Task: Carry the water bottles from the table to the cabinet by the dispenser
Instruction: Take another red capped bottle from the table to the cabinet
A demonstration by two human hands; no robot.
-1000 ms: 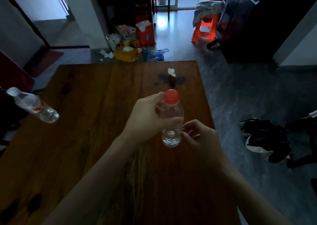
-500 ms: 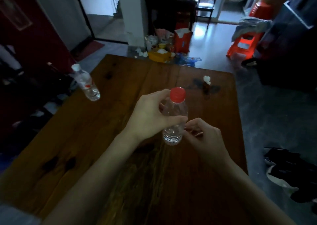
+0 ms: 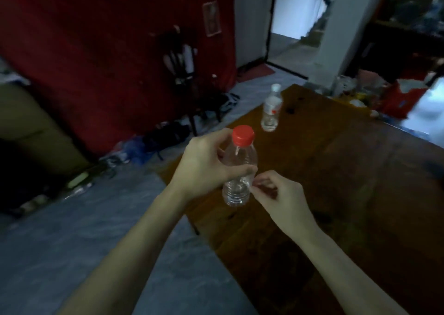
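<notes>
The left hand (image 3: 206,163) grips a clear bottle (image 3: 240,170) with a red cap, held upright above the near edge of the wooden tabletop (image 3: 348,182). The right hand (image 3: 276,197) sits just beside the bottle's lower part, fingers curled, holding nothing visible. A second bottle (image 3: 271,109) with a white cap stands near the far corner.

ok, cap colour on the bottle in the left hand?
Red. The cap tops the clear bottle held by the left hand; the head view shows it clearly.
</notes>
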